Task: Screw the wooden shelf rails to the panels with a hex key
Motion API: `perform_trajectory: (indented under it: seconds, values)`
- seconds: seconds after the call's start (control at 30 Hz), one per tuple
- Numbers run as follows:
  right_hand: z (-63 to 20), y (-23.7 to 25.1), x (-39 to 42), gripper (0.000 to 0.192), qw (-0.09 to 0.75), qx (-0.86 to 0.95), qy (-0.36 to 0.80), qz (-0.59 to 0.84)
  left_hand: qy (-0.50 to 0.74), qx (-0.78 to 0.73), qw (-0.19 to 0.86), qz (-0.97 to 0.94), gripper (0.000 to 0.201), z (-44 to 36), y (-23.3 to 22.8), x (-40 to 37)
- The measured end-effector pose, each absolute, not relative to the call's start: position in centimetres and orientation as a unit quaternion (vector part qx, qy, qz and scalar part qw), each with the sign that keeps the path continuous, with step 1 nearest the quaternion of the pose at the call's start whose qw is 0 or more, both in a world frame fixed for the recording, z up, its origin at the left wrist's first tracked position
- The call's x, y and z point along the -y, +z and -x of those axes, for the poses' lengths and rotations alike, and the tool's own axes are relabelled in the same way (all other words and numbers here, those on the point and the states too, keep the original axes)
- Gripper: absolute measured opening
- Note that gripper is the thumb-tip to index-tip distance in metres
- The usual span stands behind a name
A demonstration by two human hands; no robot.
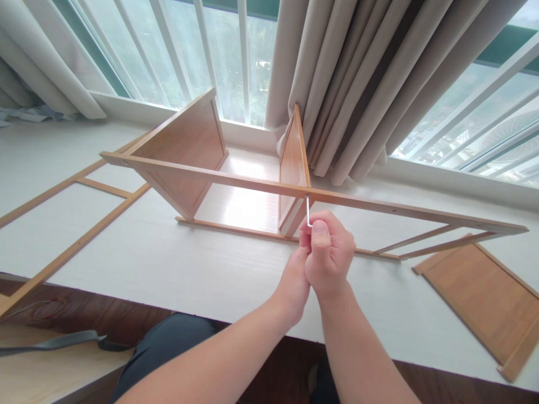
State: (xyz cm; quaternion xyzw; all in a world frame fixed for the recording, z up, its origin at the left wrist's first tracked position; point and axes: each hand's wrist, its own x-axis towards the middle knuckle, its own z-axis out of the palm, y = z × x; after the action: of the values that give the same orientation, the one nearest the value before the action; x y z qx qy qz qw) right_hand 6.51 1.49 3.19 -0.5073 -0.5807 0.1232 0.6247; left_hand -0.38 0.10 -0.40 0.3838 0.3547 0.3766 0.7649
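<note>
A wooden frame (357, 201) with two crosswise panels stands on its long edge on the white surface. At the middle of its upper rail, a silver hex key (307, 210) has its tip at a fastener hole near the joint with the middle panel (290, 174). My right hand (332, 249) is closed round the key's bent end, thumb on top. Pressed against it from the left is my left hand (295, 280), its fingers curled and mostly hidden behind the right; what they hold cannot be made out.
A second wooden ladder-like frame (80, 247) lies at the left, overhanging the front edge. One loose wooden panel (484, 303) rests at the right. Grey curtains (349, 73) hang behind, touching the middle panel. A dark strap (54, 341) lies on a board at lower left.
</note>
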Motion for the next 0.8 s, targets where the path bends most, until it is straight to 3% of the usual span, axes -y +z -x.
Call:
perform_trajectory:
  seconds: [0.8]
  values:
    - [-6.59, 3.17, -1.45, 0.028, 0.625, 0.583, 0.126, 0.504, 0.392, -0.356, 0.768, -0.36, 0.04, 0.26, -0.58, 0.18]
